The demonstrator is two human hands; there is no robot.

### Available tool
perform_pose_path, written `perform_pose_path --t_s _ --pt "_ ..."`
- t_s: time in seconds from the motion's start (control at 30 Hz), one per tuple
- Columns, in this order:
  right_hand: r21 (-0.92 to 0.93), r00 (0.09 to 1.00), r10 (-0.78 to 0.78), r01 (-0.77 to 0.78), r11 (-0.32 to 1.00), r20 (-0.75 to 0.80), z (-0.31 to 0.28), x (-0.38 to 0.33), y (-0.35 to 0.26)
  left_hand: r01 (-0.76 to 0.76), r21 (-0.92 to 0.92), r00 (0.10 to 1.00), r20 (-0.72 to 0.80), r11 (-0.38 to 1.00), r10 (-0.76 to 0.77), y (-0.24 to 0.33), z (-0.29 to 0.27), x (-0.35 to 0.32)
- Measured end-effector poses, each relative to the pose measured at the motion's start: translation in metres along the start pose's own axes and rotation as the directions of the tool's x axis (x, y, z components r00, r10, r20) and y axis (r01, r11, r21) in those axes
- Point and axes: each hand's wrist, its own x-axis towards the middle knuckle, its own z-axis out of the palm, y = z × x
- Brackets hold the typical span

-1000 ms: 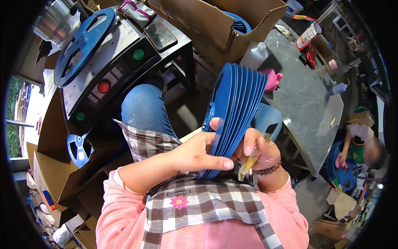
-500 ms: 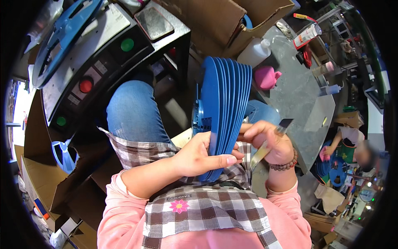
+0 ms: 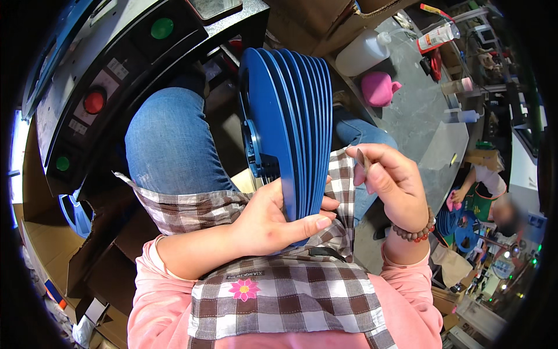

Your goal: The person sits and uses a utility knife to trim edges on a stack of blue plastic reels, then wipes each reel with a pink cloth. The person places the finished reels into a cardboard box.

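My left hand [image 3: 268, 216] clasps a blue reel stack [image 3: 299, 125] at its six-o'clock edge; at three o'clock, my right hand [image 3: 401, 181] pinches a thin dark strip [image 3: 362, 157].

The scene is viewed from the person's head through the left of two side-by-side fisheye cameras, aimed steeply down over the checkered apron [image 3: 285, 302]. The left hand [image 3: 270, 216] and the right hand [image 3: 401, 185] are seen from above at close range, near the middle of the view. By the wide lens the control panel [image 3: 106, 77] at left and the grey table [image 3: 415, 104] at right are also taken in, their edges bent, while a co-worker [image 3: 485, 195] is shown small and farther off toward the right rim.
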Motion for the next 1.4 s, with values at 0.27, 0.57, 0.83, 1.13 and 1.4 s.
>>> perform_pose_path --t_s 0.27,0.57,0.83,1.13,1.4 --pt "-0.211 0.985 -0.132 0.107 0.972 -0.111 0.011 -0.001 -0.017 0.063 -0.039 0.997 0.047 0.997 -0.061 0.005 0.000 -0.001" --pt "-0.458 0.971 -0.239 0.203 0.866 -0.023 0.004 0.003 -0.019 0.010 -0.039 0.999 0.045 0.999 -0.008 -0.001 -0.001 0.000" --pt "-0.533 0.953 -0.304 0.250 0.809 -0.015 0.004 0.004 -0.017 0.087 -0.037 0.996 0.039 0.995 -0.086 0.000 0.000 0.002" --pt "-0.558 0.949 -0.311 0.283 0.780 0.047 -0.004 -0.004 -0.014 0.069 0.043 0.993 0.089 0.997 -0.072 -0.006 -0.001 0.002" --pt "-0.600 0.921 -0.255 0.386 0.700 0.295 -0.003 -0.009 -0.014 -0.017 0.076 0.998 0.058 0.997 0.012 -0.011 -0.004 0.003"
